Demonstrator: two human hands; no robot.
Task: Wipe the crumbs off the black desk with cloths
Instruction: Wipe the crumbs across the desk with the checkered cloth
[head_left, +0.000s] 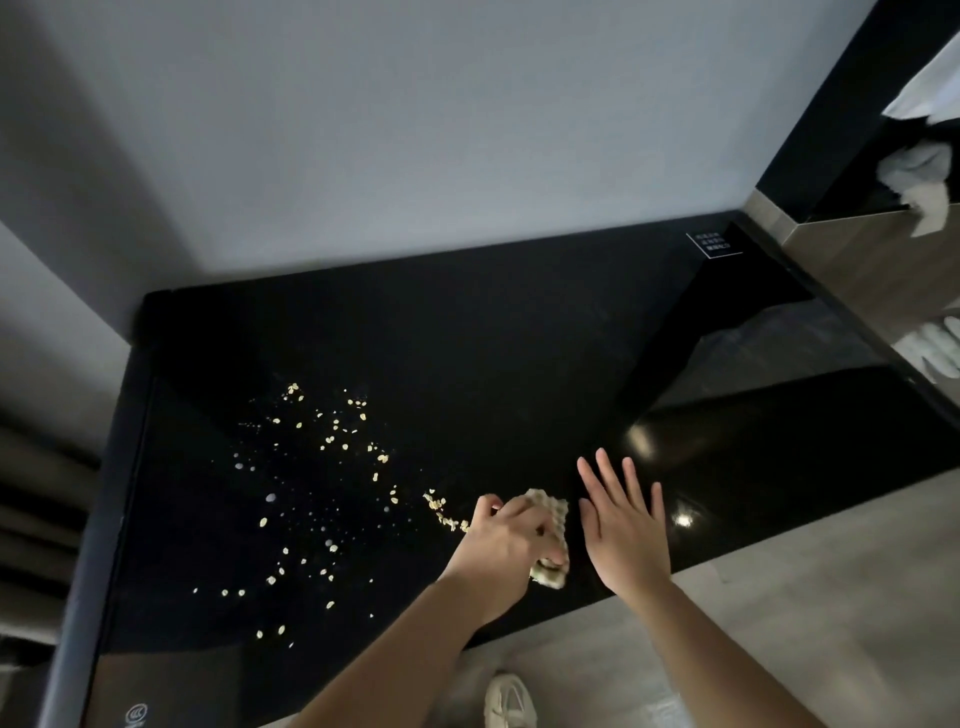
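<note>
Left hand (501, 540) gripped a beige waffle cloth (551, 525) on the glossy black desk (467, 338), just beside a short line of crumbs (441, 512). More crumbs were scattered to its left. Right hand (623, 525) was flat, fingers spread, beside the cloth. White shoe (509, 701) was on the floor below.

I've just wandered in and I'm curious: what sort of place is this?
Probably a home or hotel room, though I can't be sure: a glossy black desk stands against a plain white wall, with a wooden unit beside it and a pale floor.
</note>
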